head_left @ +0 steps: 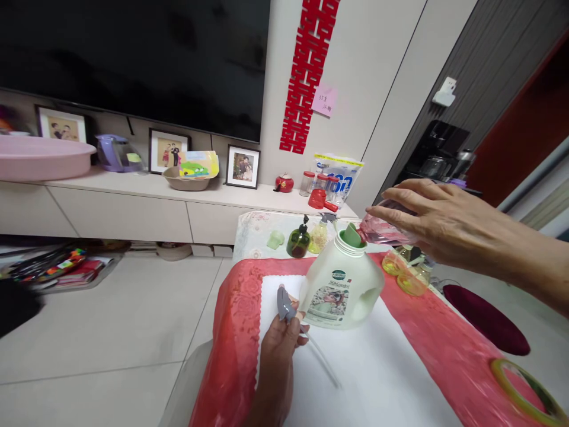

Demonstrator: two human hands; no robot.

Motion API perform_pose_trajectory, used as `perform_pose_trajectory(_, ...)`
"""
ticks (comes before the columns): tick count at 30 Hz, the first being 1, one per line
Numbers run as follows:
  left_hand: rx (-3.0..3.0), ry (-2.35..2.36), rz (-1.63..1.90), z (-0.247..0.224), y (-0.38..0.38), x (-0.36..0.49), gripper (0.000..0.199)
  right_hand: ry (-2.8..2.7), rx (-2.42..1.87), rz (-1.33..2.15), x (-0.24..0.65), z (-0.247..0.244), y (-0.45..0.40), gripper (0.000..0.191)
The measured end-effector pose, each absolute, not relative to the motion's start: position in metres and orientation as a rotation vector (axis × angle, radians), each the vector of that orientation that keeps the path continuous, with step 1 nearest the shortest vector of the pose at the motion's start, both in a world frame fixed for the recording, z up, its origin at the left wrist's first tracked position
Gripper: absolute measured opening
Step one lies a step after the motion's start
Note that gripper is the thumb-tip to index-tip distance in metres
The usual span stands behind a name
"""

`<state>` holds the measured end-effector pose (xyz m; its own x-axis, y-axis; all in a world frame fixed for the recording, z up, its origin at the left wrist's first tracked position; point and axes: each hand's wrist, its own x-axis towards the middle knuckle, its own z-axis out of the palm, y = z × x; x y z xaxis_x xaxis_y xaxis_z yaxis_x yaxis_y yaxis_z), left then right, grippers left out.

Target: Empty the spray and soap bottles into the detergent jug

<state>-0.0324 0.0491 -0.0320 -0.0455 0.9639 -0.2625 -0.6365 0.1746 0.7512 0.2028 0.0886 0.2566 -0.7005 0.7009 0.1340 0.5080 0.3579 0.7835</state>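
Observation:
A pale green detergent jug (342,287) stands uncapped on the white sheet, a green spout showing in its neck. Tilted over that mouth is a clear bottle with pinkish liquid (384,228), its neck at the spout. My right hand (427,210) grips this bottle from above with its fingers wrapped round it. Below and left of the jug, my left hand (282,338) is closed around a grey spray head (284,303). From the spray head a thin clear tube (322,359) hangs down to the right. The left fingertips are close beside the jug's lower left side.
Behind the jug are a dark green pump bottle (299,240), a yellowish spray bottle (318,236) and a light green piece (275,239). Yellow tape rolls (411,283) lie right of the jug, another (528,394) at the lower right, on red plastic (235,314).

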Motion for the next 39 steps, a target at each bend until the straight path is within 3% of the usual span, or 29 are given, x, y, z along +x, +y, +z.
perform_pose_trajectory(28,0.437,0.902,1.361,-0.029,0.048,-0.032,0.062,2.523,0.970,1.246,0.189,0.267,0.092,0.049)
perform_pose_trajectory(34,0.440,0.898,1.369,-0.029,0.048,-0.033,0.060,2.486,1.021,1.315,0.195,0.257,0.089,0.054)
perform_pose_trajectory(39,0.453,0.839,1.339,-0.030,0.048,-0.039,0.057,2.523,1.301,1.295,0.208,0.239,0.082,0.057)
